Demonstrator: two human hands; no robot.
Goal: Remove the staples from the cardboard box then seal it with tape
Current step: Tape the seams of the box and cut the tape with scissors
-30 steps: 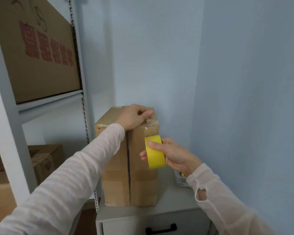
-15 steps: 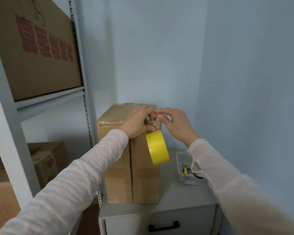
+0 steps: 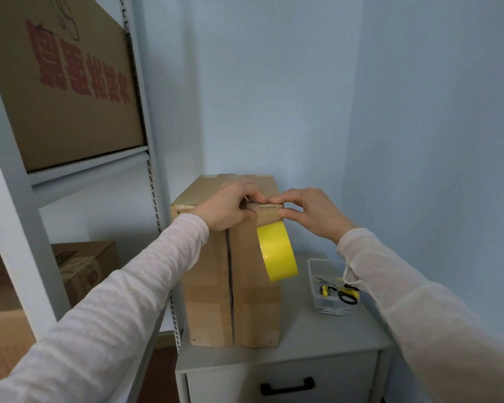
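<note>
The box (image 3: 208, 301) stands on the cabinet (image 3: 303, 344), the shelf (image 3: 85, 167) to its left, 1 tray (image 3: 313, 274) (scissors (image 3: 348, 298) inside) to its right.

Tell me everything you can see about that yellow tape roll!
The yellow tape roll is a wide ring with a smooth, shiny yellow band, seen tilted. It hangs against the upper right front of the cardboard box, clear of the grey cabinet top below. Neither hand grips the roll itself. The left hand and right hand pinch the box's top edge just above it, where its pulled-out end seems to be stuck; the strip itself is hard to make out.
</note>
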